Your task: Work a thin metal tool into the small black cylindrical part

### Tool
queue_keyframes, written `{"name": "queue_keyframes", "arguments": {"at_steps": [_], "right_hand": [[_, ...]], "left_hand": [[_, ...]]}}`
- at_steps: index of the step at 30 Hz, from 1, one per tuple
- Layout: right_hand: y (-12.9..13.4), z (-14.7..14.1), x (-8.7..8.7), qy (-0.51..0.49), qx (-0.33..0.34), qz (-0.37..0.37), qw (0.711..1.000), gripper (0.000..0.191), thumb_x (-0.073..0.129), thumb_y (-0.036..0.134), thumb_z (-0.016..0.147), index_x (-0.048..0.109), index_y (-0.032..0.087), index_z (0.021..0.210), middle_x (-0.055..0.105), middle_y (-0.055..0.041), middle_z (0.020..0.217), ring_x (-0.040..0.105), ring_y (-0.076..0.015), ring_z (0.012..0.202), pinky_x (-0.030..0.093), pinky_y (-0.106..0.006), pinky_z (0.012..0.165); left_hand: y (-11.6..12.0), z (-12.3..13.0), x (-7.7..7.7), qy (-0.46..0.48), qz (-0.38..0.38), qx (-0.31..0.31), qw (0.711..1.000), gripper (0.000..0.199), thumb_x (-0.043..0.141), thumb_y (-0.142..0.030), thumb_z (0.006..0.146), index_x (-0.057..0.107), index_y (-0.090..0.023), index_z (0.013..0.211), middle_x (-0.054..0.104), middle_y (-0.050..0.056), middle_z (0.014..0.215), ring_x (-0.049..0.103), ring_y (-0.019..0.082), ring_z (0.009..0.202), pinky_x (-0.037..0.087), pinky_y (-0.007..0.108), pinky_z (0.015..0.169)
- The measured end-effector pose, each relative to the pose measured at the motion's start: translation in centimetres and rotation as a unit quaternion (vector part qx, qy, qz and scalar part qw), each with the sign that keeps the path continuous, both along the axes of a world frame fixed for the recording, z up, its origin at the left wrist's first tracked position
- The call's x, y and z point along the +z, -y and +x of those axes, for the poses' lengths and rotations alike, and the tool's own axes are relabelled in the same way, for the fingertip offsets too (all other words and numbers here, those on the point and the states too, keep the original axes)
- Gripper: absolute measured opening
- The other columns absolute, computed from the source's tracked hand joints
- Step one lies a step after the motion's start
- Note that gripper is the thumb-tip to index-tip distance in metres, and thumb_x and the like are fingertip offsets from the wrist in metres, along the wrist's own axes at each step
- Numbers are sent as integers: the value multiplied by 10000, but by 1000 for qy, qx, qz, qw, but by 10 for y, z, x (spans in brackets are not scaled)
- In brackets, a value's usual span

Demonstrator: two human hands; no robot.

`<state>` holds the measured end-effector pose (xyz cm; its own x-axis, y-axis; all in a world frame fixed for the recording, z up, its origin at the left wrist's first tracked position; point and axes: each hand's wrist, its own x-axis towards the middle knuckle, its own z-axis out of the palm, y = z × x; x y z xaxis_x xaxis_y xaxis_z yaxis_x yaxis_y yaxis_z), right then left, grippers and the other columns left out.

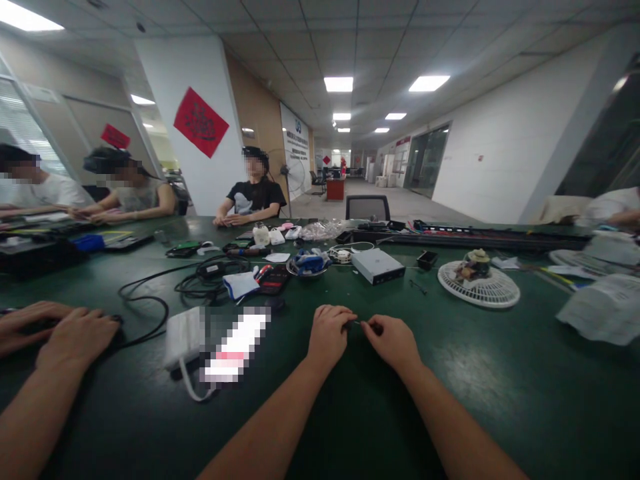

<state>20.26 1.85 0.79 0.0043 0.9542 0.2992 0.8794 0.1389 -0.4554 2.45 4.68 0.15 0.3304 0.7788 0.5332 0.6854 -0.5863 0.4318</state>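
Observation:
Over the green table my two hands meet near the middle of the head view. My left hand is closed, its thumb and fingers pinched together at the tips. Facing it, my right hand pinches too, with the other fingers curled in. Something tiny and thin shows in the narrow gap between the fingertips, too small to name. Just beyond my hands lies a grey optical disc drive, which neither hand touches. A small dark piece rests to its right.
A white fan grille lies at the right. Bundled black cable, a white adapter box and a blurred bright phone-like slab are at the left. A co-worker's hands work at far left. A person sits opposite.

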Motion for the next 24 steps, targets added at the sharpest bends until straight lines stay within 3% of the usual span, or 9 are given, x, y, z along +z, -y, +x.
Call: {"name": "queue_keyframes", "arguments": {"at_steps": [11, 17, 21, 24], "right_hand": [[-3, 2, -4, -6, -24, 10, 1000, 296, 551, 444, 931, 752, 274, 797, 738, -15, 771, 663, -187, 717, 359, -280, 600], [-3, 3, -5, -9, 46, -1, 999, 284, 563, 432, 922, 744, 272, 774, 728, -1, 733, 644, -173, 679, 364, -277, 605], [-5, 4, -7, -14, -21, 7, 1000, 284, 563, 441, 923, 754, 272, 800, 736, -9, 765, 659, -185, 717, 359, -281, 601], [-6, 5, -8, 9, -25, 0, 1000, 286, 569, 434, 917, 739, 263, 763, 734, -10, 751, 657, -183, 705, 337, -280, 584]], "left_hand": [[0, 0, -3, 16, 9, -13, 1000, 378, 618, -29, 811, 764, -279, 1055, 741, 12, 1089, 607, 218, 1052, 392, 429, 1011], [-2, -1, -4, 21, 4, -4, 1000, 404, 622, -12, 799, 761, -277, 1070, 737, 12, 1107, 607, 220, 1068, 392, 421, 1014], [-1, 0, -3, 5, -19, -13, 1000, 395, 654, -55, 810, 743, -273, 1127, 737, 18, 1123, 612, 224, 1062, 379, 432, 1028], [0, 0, -2, -4, -27, -22, 999, 396, 657, -67, 817, 737, -276, 1144, 736, 22, 1131, 604, 228, 1076, 375, 436, 1026]]}}
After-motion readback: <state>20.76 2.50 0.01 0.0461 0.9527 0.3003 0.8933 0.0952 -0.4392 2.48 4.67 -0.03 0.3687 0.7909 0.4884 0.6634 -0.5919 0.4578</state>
